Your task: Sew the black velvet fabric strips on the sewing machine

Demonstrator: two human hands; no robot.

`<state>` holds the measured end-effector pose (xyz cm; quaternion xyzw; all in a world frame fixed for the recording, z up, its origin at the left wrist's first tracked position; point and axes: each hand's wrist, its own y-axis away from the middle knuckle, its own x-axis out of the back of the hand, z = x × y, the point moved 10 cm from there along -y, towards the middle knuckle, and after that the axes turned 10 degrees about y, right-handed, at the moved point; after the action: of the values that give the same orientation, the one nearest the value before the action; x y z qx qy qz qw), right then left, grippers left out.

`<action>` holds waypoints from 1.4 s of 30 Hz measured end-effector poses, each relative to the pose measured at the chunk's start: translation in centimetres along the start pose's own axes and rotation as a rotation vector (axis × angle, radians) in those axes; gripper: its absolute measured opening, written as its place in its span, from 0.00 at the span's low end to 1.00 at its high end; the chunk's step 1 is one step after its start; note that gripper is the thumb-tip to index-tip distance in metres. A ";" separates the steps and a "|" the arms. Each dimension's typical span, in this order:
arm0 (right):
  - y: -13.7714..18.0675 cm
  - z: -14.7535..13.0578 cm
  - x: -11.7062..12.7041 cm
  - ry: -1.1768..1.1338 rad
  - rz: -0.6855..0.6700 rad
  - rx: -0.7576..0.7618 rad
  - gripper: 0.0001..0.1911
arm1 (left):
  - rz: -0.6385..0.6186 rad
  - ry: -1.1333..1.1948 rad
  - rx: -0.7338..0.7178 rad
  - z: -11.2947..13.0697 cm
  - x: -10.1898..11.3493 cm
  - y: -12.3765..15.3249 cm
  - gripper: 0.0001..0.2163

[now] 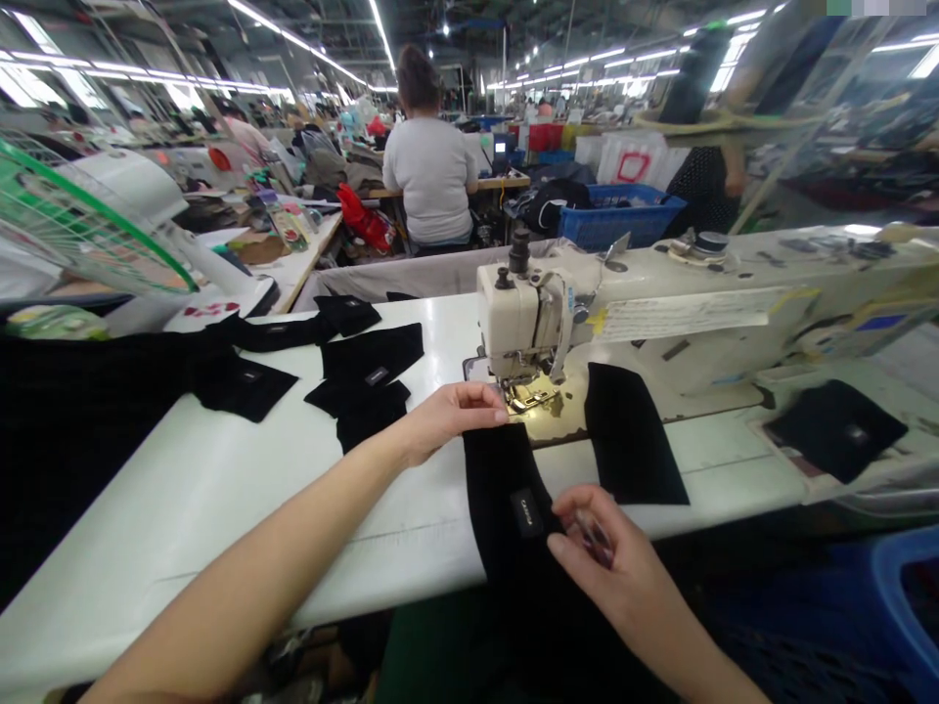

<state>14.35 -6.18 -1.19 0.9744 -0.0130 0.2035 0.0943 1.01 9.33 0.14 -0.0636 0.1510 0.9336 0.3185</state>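
A black fabric piece [499,479] with a small woven label [526,514] hangs over the table's front edge, below the sewing machine's needle area [524,391]. My left hand [455,418] is closed in a pinch at the top end of this piece, close to the presser foot; what lies between its fingertips is too small to make out. At the piece's right edge, beside the label, is my right hand [605,552], thumb and forefinger curled close to the cloth. Partly hidden in its palm is a small metal tool that looks like thread snips [596,540].
Another black piece [635,435] lies right of the needle, and a labelled one [840,430] farther right. Several labelled black pieces [374,357] spread across the left tabletop [256,489]. A fan [95,215] stands left, a blue basket [906,606] lower right. A person [429,176] sits ahead.
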 end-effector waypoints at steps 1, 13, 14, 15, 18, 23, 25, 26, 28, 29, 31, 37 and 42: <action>0.0 0.7 -0.3 -0.019 0.005 -0.038 0.10 | 0.000 -0.036 0.017 -0.2 0.3 -0.1 0.13; 0.0 1.6 -0.3 0.082 0.037 -0.102 0.17 | 0.039 -0.224 -0.016 -0.2 0.4 -1.0 0.11; 0.1 1.7 -0.3 0.083 0.029 -0.103 0.16 | 0.071 -0.221 -0.021 -0.1 1.0 -1.1 0.12; 0.2 1.7 -0.4 0.080 0.025 -0.094 0.16 | 0.095 -0.221 -0.016 0.0 1.5 -1.2 0.12; 0.7 1.6 -0.3 0.088 0.051 -0.038 0.16 | 0.121 -0.251 0.018 -0.4 2.5 -1.7 0.11; 1.1 2.2 -1.0 0.150 0.094 -0.008 0.20 | 0.200 -0.437 -0.070 -0.5 2.9 -2.6 0.06; 1.0 1.9 -1.4 0.134 0.082 0.033 0.16 | 0.220 -0.637 -0.197 0.2 2.2 -2.9 0.05; 0.9 1.7 -1.4 0.134 0.086 0.060 0.14 | 0.212 -0.742 -0.271 0.6 1.6 -3.0 0.05; 0.9 1.3 -1.3 0.171 0.092 0.110 0.11 | 0.213 -0.921 -0.417 1.2 0.5 -2.7 0.04; 0.9 1.1 -1.3 0.209 0.080 0.132 0.10 | 0.235 -0.995 -0.479 1.5 0.1 -2.5 0.02; 1.0 0.8 -1.4 0.291 0.032 0.185 0.09 | 0.272 -1.127 -0.569 1.9 -0.5 -1.9 0.03; 1.6 -1.6 -1.1 0.412 0.035 0.550 0.18 | 0.093 -1.290 -0.664 0.9 -2.5 -1.1 0.09; 1.8 -2.2 -1.5 0.650 0.131 0.709 0.18 | 0.085 -1.303 -0.719 1.0 -2.2 -1.1 0.09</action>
<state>11.99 -7.53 0.50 0.8296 0.0258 0.4948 -0.2576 3.38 9.19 1.33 0.4084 -0.3806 0.7856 0.2666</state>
